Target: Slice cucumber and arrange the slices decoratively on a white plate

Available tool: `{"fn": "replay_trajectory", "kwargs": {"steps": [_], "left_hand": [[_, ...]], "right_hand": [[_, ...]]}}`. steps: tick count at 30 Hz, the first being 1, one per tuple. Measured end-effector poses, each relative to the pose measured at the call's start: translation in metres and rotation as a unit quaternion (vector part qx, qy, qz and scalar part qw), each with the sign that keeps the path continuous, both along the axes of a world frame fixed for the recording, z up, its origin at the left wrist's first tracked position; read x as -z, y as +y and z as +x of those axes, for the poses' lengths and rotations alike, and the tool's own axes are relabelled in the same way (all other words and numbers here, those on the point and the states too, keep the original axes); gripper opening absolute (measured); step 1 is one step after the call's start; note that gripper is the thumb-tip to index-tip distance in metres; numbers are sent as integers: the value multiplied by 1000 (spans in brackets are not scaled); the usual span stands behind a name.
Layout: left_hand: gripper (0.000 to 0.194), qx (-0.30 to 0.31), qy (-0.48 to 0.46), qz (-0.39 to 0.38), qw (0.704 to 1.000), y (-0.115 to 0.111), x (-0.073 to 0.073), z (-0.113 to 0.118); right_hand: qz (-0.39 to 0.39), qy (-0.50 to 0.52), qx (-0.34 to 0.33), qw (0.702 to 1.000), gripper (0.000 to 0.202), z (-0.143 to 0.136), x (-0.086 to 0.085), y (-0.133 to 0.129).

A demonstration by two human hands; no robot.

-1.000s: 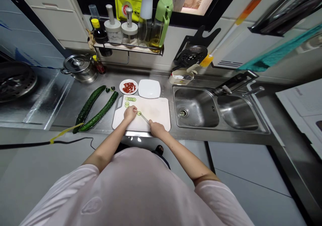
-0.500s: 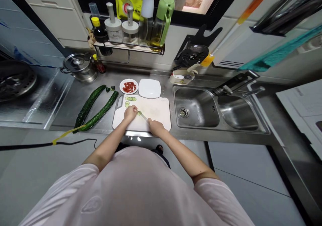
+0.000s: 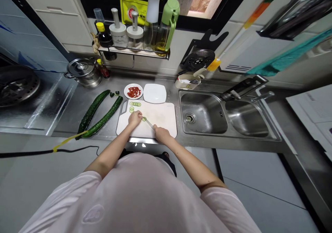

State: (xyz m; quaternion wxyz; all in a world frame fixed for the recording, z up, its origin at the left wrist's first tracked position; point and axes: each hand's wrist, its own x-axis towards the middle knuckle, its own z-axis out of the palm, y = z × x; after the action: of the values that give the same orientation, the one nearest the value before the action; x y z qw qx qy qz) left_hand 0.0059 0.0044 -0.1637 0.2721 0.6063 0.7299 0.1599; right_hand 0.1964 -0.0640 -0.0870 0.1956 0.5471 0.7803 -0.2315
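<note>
My right hand [image 3: 162,134] is closed around the handle of a knife [image 3: 150,123], its blade slanting away and leftward over the cutting board [image 3: 166,115]. At the tip sits a round cucumber slice [image 3: 144,119]; whether it rests on the steel or against it, I can't tell. My left hand [image 3: 135,119] is just beside it, fingers bunched together, and I can't tell whether they pinch anything.

To do this well, I judge, I should curl those left fingertips back from the edge, steady the slice gently and use short, light strokes, since so thin a round could slide or tear.

Beyond my left hand lie two overlapping rounds [image 3: 131,109], then a neat row of slices [image 3: 135,104]. Past the board's far edge stand a plate [image 3: 126,90] of chopped red pieces [image 3: 134,92] and a white dish [image 3: 155,93]. Off to the left lie two long cucumbers [image 3: 105,120].
</note>
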Motion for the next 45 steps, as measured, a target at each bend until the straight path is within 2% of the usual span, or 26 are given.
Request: {"fn": "replay_trajectory", "kwargs": {"steps": [9, 22, 31, 39, 42, 45], "left_hand": [[13, 2, 5, -10, 1000, 0, -2, 0], [14, 3, 1, -9, 1000, 2, 1, -1], [14, 2, -1, -1, 1000, 1, 3, -1], [13, 6, 1, 6, 1000, 0, 0, -1], [14, 9, 1, 11, 1000, -1, 0, -1], [13, 14, 0, 15, 1000, -2, -1, 0]], "right_hand": [[4, 1, 1, 1000, 34, 2, -2, -3], [-2, -10, 13, 1000, 37, 14, 6, -18], [-15, -16, 29, 999, 32, 28, 4, -32], [-6, 21, 21, 1000, 24, 44, 4, -29], [13, 46, 52, 998, 24, 53, 8, -27], [37, 52, 116, 991, 26, 57, 13, -23]]}}
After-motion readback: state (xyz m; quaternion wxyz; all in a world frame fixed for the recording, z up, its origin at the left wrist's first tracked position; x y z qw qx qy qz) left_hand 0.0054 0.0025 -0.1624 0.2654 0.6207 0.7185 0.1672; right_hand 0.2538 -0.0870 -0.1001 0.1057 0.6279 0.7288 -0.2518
